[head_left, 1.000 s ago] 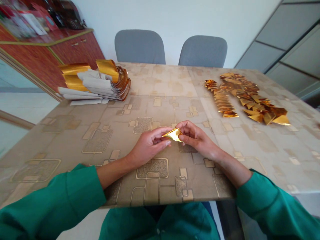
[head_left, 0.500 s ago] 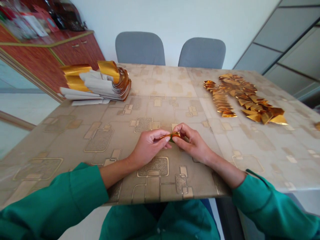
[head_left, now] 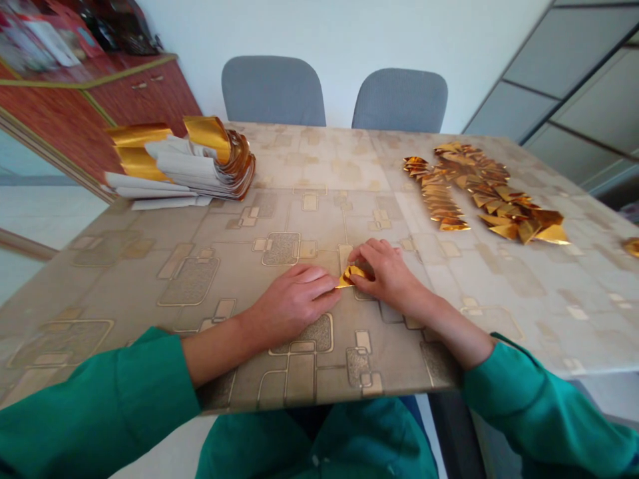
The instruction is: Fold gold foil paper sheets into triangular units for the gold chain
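A small folded piece of gold foil paper (head_left: 350, 275) lies between my two hands at the middle of the table. My left hand (head_left: 302, 294), palm down, presses its closed fingers on the paper's left tip against the tabletop. From the other side my right hand (head_left: 385, 273) pinches the paper, thumb in front and fingers curled behind. Part of the paper is hidden under the fingers. Rows of folded gold paper pieces (head_left: 499, 199) rest farther off to the right. At the back left stands a thick stack of gold and white paper sheets (head_left: 192, 166).
The table (head_left: 279, 372) has a patterned beige cover. Behind it are two grey chairs (head_left: 272, 90) against a white wall. A reddish wooden cabinet (head_left: 150, 93) with items on top is at the upper left. Another gold piece (head_left: 632, 247) shows at the right edge.
Both hands have come down onto the tabletop with the gold paper. My left hand has turned palm down over its left tip. The view has shifted slightly.
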Motion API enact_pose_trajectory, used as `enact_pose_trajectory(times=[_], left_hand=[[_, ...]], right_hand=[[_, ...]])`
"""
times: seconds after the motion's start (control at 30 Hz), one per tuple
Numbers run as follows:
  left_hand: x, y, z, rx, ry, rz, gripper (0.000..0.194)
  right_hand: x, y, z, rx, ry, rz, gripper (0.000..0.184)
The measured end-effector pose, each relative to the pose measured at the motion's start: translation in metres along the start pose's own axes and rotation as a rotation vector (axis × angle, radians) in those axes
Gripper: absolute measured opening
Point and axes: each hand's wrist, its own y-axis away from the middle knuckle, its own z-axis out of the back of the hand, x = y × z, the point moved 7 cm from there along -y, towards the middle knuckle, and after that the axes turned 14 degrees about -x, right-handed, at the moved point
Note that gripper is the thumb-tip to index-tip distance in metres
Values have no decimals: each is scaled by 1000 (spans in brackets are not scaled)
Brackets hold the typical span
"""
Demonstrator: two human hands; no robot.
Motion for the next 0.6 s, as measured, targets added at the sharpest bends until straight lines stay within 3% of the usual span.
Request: enact_pose_trajectory(times=[0.07, 0.23, 0.33, 0.6], left_hand=[[-1, 1, -3, -1, 0, -12, 31], [0, 1, -6, 18, -4, 9, 29], [2, 1, -8, 39, -50, 44, 26], [-2, 1, -6, 42, -5, 55, 31]], right_hand=[[2, -2, 0, -8, -3, 5, 12], [13, -7, -10, 170, -73, 21, 11], [13, -9, -11, 179, -5, 11, 8], [2, -9, -17, 175, -75, -64, 12]])
